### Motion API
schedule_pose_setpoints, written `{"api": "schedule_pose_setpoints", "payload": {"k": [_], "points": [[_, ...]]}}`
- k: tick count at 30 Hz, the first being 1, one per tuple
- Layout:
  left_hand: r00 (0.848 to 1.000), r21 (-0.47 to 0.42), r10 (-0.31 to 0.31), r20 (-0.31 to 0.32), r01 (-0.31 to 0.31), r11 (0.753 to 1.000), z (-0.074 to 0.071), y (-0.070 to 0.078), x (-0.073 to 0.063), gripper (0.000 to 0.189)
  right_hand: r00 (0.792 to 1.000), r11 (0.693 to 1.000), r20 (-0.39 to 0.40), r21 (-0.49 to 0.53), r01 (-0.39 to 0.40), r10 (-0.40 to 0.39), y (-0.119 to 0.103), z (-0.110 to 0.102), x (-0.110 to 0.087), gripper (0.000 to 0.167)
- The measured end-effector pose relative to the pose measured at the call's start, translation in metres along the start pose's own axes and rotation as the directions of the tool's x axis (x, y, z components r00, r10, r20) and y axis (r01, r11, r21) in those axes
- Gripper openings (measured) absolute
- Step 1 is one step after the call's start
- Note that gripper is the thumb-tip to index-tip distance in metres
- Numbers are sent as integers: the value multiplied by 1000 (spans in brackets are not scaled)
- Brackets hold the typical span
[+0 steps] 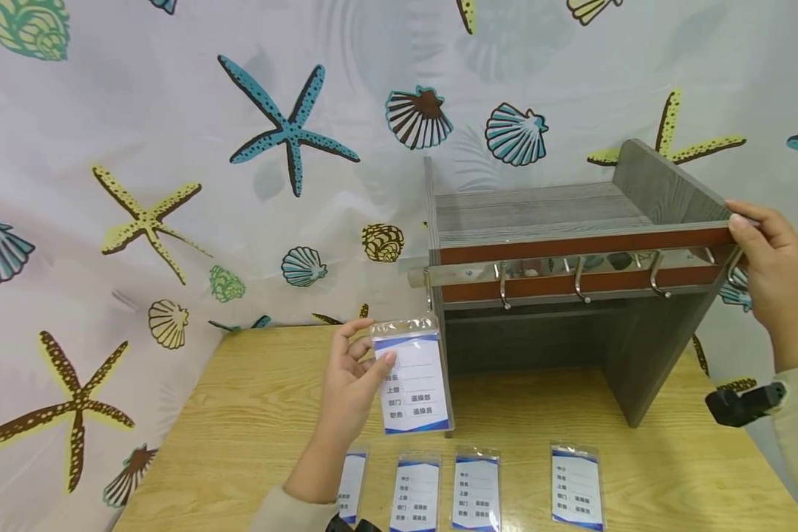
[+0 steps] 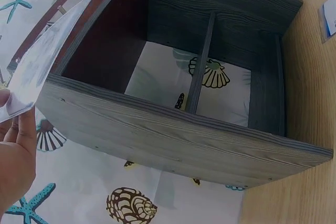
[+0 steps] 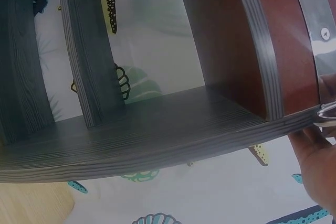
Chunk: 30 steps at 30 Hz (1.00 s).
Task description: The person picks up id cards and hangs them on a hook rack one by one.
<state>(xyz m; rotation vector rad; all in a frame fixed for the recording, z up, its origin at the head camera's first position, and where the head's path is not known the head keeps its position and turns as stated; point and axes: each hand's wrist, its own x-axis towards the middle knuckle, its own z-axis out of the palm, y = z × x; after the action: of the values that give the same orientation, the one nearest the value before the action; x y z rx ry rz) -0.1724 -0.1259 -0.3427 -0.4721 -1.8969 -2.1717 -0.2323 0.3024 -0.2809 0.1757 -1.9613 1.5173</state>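
Note:
My left hand (image 1: 351,384) pinches a clear badge holder (image 1: 417,391) with a white and blue card in it, thumb on the front. The badge hangs upright at the left end of a grey wooden shelf (image 1: 525,210), its top edge just below the leftmost hook (image 1: 428,288). In the left wrist view the badge (image 2: 44,56) appears edge-on beside the shelf's side panel (image 2: 173,135). At the shelf's right front corner, my right hand (image 1: 774,266) grips the side panel, thumb at the front by the rightmost hook (image 1: 734,264).
Several similar badges lie along the front of the wooden table (image 1: 259,414), including one badge (image 1: 576,486) under the shelf's right half. A metal rail (image 1: 539,269) with several hooks crosses the shelf's red-brown front. Behind everything hangs a cloth (image 1: 173,111) printed with shells and starfish.

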Motion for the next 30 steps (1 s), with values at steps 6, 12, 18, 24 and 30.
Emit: {"api": "schedule_pose_setpoints", "payload": {"k": [6,12,18,24,30], "points": [[1000,-5,-15,-11,15,1000,7,3,4,41,1000,999,-5,52,4,-4,1,-1,-1,31],[1000,2,7,20,-7,1000,13,5,6,42,1000,996,0,85,6,-6,1,0,0,31],[999,35,33,36,-34,999,17,6,6,44,1000,1000,6,22,9,-9,1,0,0,32],[996,66,62,57,-65,996,21,7,7,41,1000,993,4,-117,-7,7,1,-2,-1,34],[994,104,84,64,-90,990,24,9,10,35,1000,995,2,-101,-9,9,0,0,-2,33]]}}
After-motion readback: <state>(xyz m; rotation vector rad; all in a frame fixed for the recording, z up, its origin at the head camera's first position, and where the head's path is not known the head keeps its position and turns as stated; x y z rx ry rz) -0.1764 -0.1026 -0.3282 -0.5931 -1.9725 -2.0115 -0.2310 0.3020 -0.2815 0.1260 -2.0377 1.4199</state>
